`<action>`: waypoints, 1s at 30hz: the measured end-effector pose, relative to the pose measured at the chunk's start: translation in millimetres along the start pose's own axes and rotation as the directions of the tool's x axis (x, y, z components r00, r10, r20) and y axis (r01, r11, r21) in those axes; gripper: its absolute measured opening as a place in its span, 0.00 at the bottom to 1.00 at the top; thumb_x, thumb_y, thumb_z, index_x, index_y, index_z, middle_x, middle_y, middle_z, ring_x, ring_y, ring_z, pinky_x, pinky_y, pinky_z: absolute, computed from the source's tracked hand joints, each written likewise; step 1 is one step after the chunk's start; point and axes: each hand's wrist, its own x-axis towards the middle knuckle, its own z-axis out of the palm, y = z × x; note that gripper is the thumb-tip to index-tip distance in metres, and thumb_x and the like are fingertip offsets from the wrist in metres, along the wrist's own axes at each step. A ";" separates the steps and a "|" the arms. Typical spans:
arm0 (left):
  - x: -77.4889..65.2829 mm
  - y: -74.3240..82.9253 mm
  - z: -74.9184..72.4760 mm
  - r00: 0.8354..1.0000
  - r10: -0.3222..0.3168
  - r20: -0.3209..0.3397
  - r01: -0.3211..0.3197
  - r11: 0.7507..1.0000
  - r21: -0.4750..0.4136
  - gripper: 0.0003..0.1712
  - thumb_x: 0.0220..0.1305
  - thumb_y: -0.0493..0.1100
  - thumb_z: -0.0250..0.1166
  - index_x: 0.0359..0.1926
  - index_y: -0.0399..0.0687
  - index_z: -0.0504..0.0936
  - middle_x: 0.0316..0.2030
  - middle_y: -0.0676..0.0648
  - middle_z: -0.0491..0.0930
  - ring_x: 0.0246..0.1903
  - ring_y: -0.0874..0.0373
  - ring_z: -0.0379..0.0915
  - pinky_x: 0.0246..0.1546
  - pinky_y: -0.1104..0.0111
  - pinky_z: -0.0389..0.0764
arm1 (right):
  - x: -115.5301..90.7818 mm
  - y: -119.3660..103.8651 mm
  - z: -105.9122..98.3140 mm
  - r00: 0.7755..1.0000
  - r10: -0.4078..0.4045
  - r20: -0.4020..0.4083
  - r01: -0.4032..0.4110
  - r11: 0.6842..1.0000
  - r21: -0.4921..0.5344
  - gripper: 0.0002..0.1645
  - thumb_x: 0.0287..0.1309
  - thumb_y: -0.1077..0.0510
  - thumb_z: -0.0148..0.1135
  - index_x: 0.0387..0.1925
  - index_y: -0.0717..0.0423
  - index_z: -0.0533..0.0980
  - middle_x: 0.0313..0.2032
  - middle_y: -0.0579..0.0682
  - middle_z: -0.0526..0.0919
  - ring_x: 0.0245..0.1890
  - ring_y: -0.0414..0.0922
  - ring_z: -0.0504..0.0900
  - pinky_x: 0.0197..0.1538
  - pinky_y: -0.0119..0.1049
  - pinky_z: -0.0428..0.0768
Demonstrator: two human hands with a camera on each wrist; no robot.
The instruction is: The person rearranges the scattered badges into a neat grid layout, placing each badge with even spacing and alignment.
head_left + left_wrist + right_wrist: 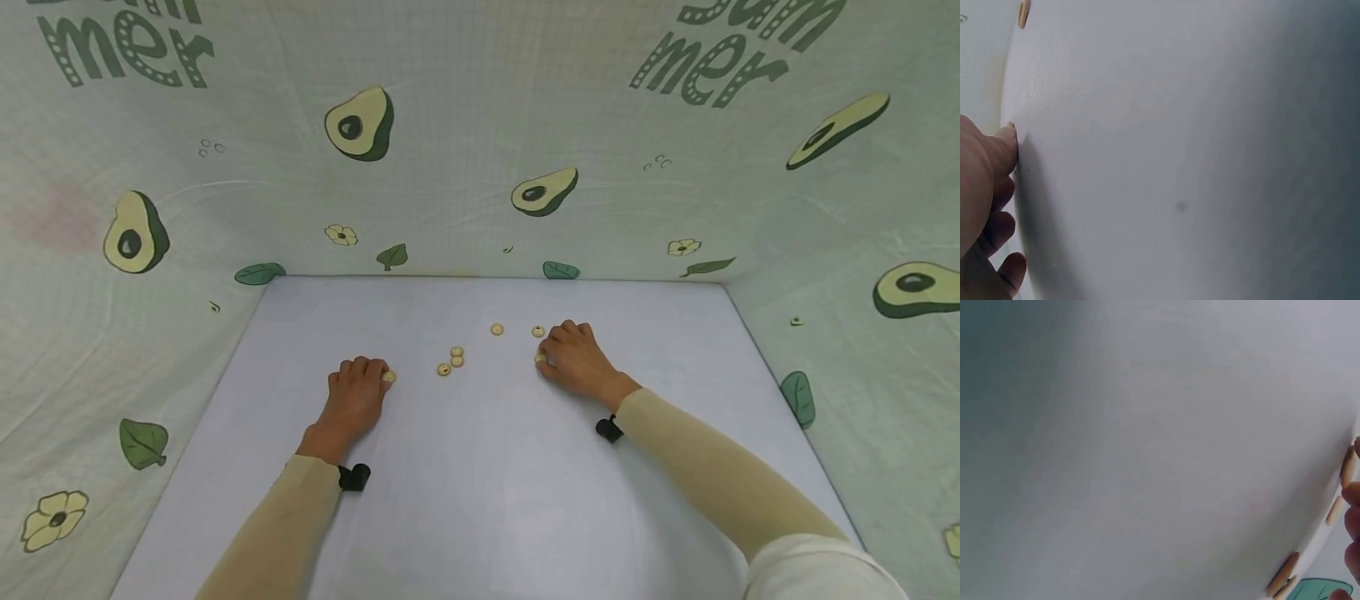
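My left hand [354, 400] pinches a small round wooden disc [388, 377] at the left side of the white table. In the left wrist view the thumb covers most of that disc, leaving a sliver of its edge visible. Toward the right, my right hand [579, 360] pinches another wooden disc [541, 357], seen edge-on in the right wrist view [1348, 465]. A loose disc [537, 332] lies just beyond its fingers. Between the hands, two discs [457, 357] touch each other, with a third disc [444, 369] close beside them. Another disc [497, 329] lies apart, farther back.
The white tabletop [480, 483] ends at a back edge against a pale cloth [450, 167] printed with avocados and leaves. This cloth also rises along the left and right sides. Each wrist carries a small black camera [355, 477].
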 end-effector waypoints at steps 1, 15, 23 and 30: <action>0.1 -0.3 -0.1 1.000 0.002 -0.001 -0.002 1.000 0.001 0.14 0.78 0.42 0.63 0.57 0.39 0.76 0.52 0.36 0.77 0.53 0.38 0.69 0.55 0.43 0.69 | 2.6 0.1 -1.1 1.000 -0.001 -0.001 0.001 1.000 -0.009 0.18 0.71 0.47 0.67 0.50 0.57 0.86 0.48 0.52 0.83 0.51 0.52 0.73 0.59 0.54 0.69; -0.2 -1.1 0.9 1.000 0.001 -0.001 -0.001 1.000 -0.009 0.13 0.79 0.41 0.61 0.57 0.39 0.77 0.52 0.36 0.77 0.54 0.37 0.68 0.55 0.42 0.69 | 63.0 -50.2 -10.1 0.999 -0.034 -0.017 0.033 0.997 -0.076 0.19 0.74 0.45 0.63 0.51 0.55 0.85 0.50 0.52 0.84 0.52 0.52 0.74 0.60 0.52 0.69; -0.4 -3.2 2.1 1.000 -0.007 0.002 0.007 1.000 -0.016 0.14 0.80 0.42 0.61 0.58 0.39 0.77 0.53 0.36 0.77 0.54 0.38 0.69 0.56 0.42 0.69 | 91.3 -88.4 7.1 0.998 -0.042 0.035 0.044 0.998 -0.044 0.22 0.76 0.41 0.61 0.52 0.54 0.84 0.49 0.50 0.83 0.51 0.50 0.72 0.59 0.50 0.69; 0.6 -4.0 2.3 1.000 0.006 -0.009 -0.006 1.000 0.002 0.13 0.79 0.43 0.62 0.56 0.40 0.78 0.51 0.38 0.77 0.51 0.40 0.69 0.54 0.43 0.70 | 104.4 -107.1 17.6 0.997 -0.031 0.075 0.035 0.998 -0.058 0.24 0.76 0.37 0.59 0.47 0.54 0.84 0.42 0.47 0.80 0.47 0.48 0.71 0.57 0.48 0.68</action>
